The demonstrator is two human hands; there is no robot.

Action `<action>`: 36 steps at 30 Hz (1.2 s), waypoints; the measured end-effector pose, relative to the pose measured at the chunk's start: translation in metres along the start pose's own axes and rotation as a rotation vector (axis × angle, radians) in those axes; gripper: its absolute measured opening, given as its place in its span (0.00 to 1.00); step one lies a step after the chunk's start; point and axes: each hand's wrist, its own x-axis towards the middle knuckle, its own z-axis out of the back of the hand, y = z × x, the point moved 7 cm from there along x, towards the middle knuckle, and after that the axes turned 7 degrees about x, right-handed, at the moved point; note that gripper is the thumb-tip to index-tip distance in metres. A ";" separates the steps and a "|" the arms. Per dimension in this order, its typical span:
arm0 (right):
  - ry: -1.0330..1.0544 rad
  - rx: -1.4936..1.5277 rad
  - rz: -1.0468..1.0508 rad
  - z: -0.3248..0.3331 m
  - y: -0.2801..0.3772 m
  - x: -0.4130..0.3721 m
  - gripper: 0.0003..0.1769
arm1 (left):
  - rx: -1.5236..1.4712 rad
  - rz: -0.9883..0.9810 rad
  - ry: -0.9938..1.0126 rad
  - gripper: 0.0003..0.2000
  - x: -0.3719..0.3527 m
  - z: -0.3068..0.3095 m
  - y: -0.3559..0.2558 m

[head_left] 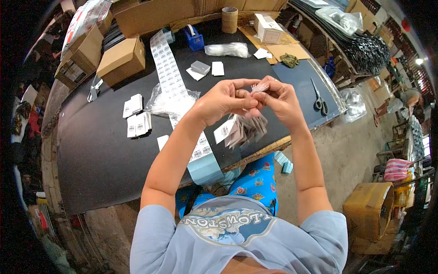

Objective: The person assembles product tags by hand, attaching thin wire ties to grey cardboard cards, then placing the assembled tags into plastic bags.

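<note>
My left hand (226,102) and my right hand (283,101) meet over the near edge of the black table. The fingers of both are pinched together on a bundle of clear plastic tag loops (260,87). Below them dangles a bunch of hang tags (239,131), cards with barcode labels, slightly blurred. Whatever is between the left fingertips is partly hidden. Left of my hands, a long strip of barcode stickers (169,68) runs down the table, its blue backing (205,170) hanging over the edge. Stacks of labelled tags (138,124) lie beyond it.
Black scissors (320,98) rest on the blue-grey board at right. Farther back are a blue tape dispenser (194,39), a bag of clear fasteners (227,50), grey and white cards (200,67) and a cardboard tube (229,20). An open carton (122,61) stands at left.
</note>
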 end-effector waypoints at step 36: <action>-0.140 -1.053 0.348 0.056 -0.220 0.393 0.14 | 0.882 -0.239 -1.639 0.01 -0.370 0.148 -0.081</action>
